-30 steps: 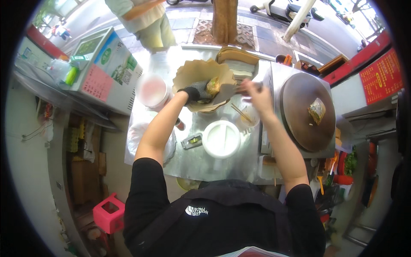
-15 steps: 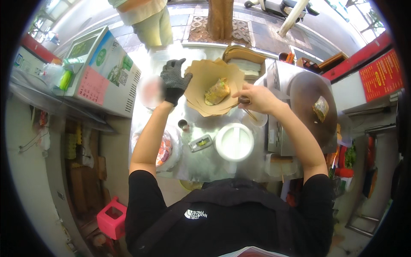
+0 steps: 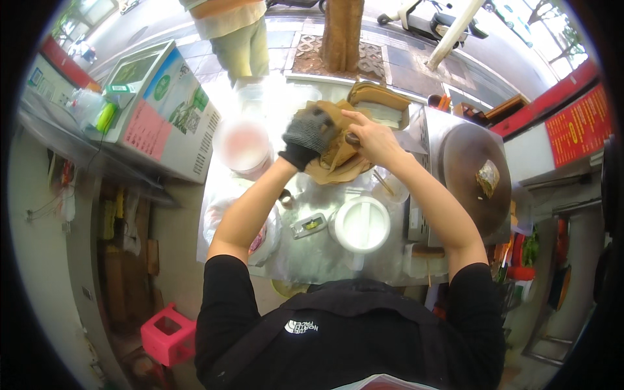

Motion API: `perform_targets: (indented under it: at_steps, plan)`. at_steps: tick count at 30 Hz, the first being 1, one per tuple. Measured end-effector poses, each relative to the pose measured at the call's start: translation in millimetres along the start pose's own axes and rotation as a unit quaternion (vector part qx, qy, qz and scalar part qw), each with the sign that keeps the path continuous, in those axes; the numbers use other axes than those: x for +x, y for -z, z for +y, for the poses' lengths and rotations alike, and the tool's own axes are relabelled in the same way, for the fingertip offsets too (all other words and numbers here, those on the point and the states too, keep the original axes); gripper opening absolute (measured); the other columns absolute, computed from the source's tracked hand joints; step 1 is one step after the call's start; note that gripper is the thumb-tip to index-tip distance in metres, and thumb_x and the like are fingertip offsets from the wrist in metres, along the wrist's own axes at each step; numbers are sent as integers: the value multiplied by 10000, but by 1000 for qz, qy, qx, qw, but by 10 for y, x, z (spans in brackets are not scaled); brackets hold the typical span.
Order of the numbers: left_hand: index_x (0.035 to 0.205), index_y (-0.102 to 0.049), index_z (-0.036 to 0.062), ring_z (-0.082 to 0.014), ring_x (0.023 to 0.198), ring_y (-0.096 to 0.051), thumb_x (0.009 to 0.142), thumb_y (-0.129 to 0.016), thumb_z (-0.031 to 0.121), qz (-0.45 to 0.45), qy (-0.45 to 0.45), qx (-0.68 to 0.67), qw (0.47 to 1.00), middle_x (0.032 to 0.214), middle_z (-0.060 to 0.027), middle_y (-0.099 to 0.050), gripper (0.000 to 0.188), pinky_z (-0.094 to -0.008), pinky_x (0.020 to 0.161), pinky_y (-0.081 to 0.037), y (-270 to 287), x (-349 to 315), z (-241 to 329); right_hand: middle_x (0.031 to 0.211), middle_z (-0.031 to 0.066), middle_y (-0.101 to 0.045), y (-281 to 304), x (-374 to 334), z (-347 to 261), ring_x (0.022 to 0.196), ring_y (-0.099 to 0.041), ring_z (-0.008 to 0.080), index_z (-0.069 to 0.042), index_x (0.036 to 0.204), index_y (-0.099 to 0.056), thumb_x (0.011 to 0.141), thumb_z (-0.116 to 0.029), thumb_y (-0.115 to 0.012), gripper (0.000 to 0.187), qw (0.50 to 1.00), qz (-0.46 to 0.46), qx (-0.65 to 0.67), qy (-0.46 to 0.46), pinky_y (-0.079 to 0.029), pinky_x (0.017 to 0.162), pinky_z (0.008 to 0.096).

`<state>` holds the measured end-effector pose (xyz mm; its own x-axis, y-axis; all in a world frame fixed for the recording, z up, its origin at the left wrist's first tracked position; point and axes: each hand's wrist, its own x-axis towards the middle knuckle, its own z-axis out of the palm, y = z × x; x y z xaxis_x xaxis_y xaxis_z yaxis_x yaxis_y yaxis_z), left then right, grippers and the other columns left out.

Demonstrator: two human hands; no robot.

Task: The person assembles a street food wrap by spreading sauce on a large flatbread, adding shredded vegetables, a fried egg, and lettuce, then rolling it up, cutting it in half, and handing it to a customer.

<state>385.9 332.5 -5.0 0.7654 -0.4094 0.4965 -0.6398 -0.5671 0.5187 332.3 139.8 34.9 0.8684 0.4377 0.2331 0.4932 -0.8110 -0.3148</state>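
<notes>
My left hand, in a dark grey knit glove, is curled over a stack of brown paper sheets and presses one side inward. The filled wrap that lay on the paper is now hidden by the folded paper and my hands. Bare, my right hand is at the right edge of the paper, its fingers pointing toward the glove. A dark-handled tool is gripped in its palm; the working end is hard to make out. Another piece of filled wrap lies on the round dark griddle to the right.
Near me on the metal table stand a white lidded tub, a small grey device and a clear cup with sticks. A bucket and a plastic bag are left. A person stands beyond the table.
My gloved hand has moved right from the paper's left edge and folded the paper over the wrap. My right hand has shifted slightly up and left, closer to the glove.
</notes>
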Motion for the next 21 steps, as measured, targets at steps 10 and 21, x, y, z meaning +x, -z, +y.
perform_targets:
  at_steps: [10, 21]
  plan:
    - [958, -611, 53, -356, 813, -596, 808, -596, 317, -121, 98, -85, 984, 866, -176, -638, 304, -419, 742, -462, -63, -263, 96, 860, 122, -585, -31, 263, -236, 860, -578, 328, -74, 897, -529, 706, -45, -624, 215, 1000, -3, -3, -22, -465, 694, 403]
    - [997, -615, 25, -280, 719, -643, 865, -568, 134, 116, 37, 127, 984, 857, -160, -653, 177, -343, 641, -503, 1682, -420, -177, 906, 44, -571, 1378, -758, -437, 758, -519, 92, -19, 946, -615, 883, -75, -499, 143, 921, 306, 216, -102, -419, 658, 212]
